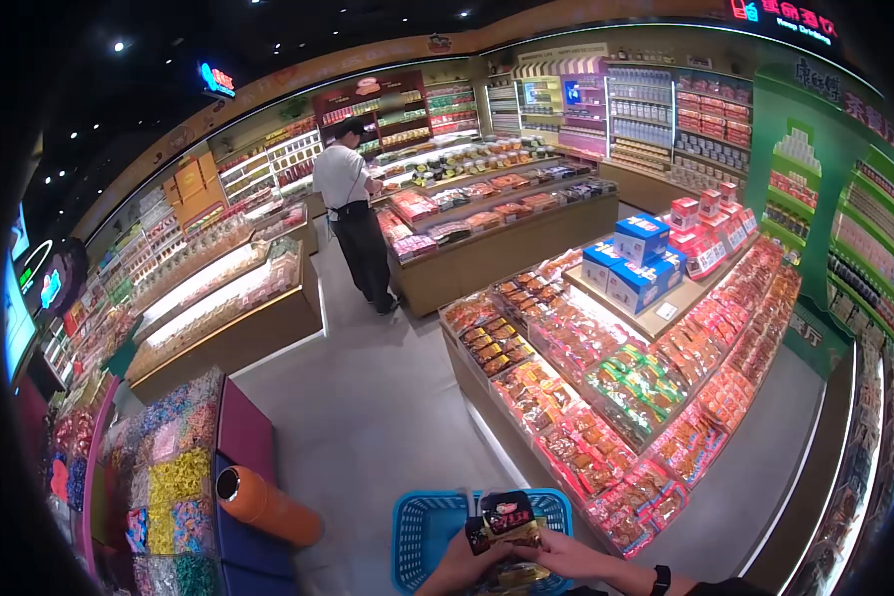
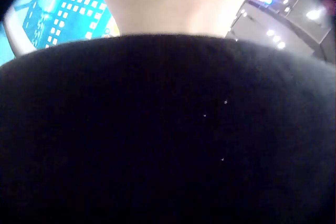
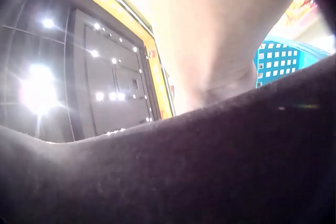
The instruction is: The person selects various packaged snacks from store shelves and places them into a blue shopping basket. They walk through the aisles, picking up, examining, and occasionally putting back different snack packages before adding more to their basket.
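Note:
In the head view, a black snack packet (image 1: 510,511) with pink and white print is held up by both hands at the bottom centre. My left hand (image 1: 464,564) grips its left side, and my right hand (image 1: 569,556) pinches it from the right. Below the fingers shows a dark, gold-edged wrapper (image 1: 519,577), partly covered by the hands. Beneath them is a blue shopping basket (image 1: 404,541). Dark cloth fills most of both wrist views, hiding the fingers; the basket's lattice wall (image 2: 79,6) appears at the left wrist view's top left.
A tiered display of wrapped snacks (image 1: 576,437) stands ahead to the right, topped with blue boxes (image 1: 638,266). At left are candy bins (image 1: 179,477) and an orange cylinder (image 1: 268,505). Grey floor (image 1: 358,397) runs between, toward a standing person (image 1: 350,214) farther off.

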Tool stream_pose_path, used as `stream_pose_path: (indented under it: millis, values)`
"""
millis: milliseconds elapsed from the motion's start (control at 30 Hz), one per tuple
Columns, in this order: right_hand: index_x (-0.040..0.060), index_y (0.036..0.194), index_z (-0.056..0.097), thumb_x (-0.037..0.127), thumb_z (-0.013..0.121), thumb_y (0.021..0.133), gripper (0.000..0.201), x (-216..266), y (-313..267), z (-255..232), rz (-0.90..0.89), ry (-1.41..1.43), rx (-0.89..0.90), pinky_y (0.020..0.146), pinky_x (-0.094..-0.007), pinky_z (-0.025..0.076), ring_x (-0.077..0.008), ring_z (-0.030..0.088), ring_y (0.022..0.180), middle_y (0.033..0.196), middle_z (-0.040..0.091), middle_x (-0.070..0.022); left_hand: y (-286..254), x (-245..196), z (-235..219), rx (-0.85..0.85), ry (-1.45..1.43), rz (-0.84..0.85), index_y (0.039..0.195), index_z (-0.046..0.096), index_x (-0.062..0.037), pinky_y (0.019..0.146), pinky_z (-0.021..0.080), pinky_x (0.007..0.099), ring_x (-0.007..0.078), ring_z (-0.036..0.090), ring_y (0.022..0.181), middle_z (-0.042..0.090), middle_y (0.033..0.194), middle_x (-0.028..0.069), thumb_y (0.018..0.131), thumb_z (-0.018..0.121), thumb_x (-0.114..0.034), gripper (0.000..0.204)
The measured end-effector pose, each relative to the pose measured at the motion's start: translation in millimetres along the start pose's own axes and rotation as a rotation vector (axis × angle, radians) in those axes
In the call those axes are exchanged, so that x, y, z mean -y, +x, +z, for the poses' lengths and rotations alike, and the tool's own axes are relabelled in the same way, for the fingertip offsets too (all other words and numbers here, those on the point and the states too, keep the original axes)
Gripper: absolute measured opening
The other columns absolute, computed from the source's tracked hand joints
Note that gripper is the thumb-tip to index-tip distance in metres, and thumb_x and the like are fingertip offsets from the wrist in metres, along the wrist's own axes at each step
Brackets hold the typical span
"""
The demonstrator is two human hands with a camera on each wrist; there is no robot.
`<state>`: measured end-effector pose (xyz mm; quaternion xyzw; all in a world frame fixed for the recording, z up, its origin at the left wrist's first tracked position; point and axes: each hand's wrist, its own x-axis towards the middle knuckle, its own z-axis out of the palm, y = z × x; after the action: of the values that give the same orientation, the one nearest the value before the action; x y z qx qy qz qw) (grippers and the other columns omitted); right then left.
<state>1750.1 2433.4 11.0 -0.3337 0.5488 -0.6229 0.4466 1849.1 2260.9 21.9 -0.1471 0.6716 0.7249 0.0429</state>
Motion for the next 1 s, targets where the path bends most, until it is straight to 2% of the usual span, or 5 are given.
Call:
stream_pose_path:
  millis: [100,200,533,900,1000]
  values:
    - [0.0006,0.126,0.04,0.027,0.046,0.097,0.04,32,63,21,0.099,-0.166,0.211,0.091,-0.0277,0.04,-0.0139,0.05,0.107,0.12,0.053,-0.01,-18,-22,-28,-0.241,-0.135,0.193,0.104,0.06,-0.0009,0.062,0.047,0.0246,0.0106,0.057,0.072,0.062,0.09,0.0022,0.086,0.062,-0.015,0.023]
    - [-0.0002,0.126,0.037,0.035,0.043,0.097,0.046,24,116,39,-0.029,-0.282,0.501,0.092,-0.0281,0.037,-0.0145,0.048,0.104,0.114,0.052,-0.0124,-23,-25,-65,-0.436,-0.241,0.031,0.092,0.06,-0.0045,0.046,0.04,0.019,0.0037,0.051,0.056,0.058,0.072,-0.0031,0.086,0.062,-0.016,0.013]
    - [0.0023,0.122,0.044,0.041,0.044,0.095,0.047,15,248,20,0.09,-0.18,0.671,0.086,-0.0293,0.041,-0.015,0.053,0.098,0.105,0.058,-0.0109,43,-15,-139,-0.787,-0.448,0.02,0.096,0.055,-0.0034,0.044,0.04,0.0212,0.0055,0.052,0.054,0.059,0.075,0.0008,0.086,0.062,-0.011,0.014]
    - [0.0061,0.114,0.054,0.041,0.054,0.091,0.042,68,439,-123,-0.05,-0.379,0.503,0.061,-0.0275,0.041,-0.0125,0.053,0.069,0.077,0.057,-0.0082,250,-107,-250,-0.587,-0.312,0.061,0.11,0.054,0.0,0.074,0.053,0.0307,0.0178,0.063,0.087,0.063,0.102,0.0101,0.076,0.067,0.003,0.037]
    - [0.0057,0.111,0.056,0.039,0.056,0.089,0.04,89,481,-154,0.138,-0.309,0.447,0.063,-0.0291,0.042,-0.0146,0.053,0.071,0.074,0.055,-0.0071,299,-117,-278,-0.569,-0.327,0.043,0.11,0.053,-0.001,0.076,0.051,0.0288,0.0154,0.062,0.087,0.064,0.098,0.0081,0.073,0.074,-0.004,0.043]
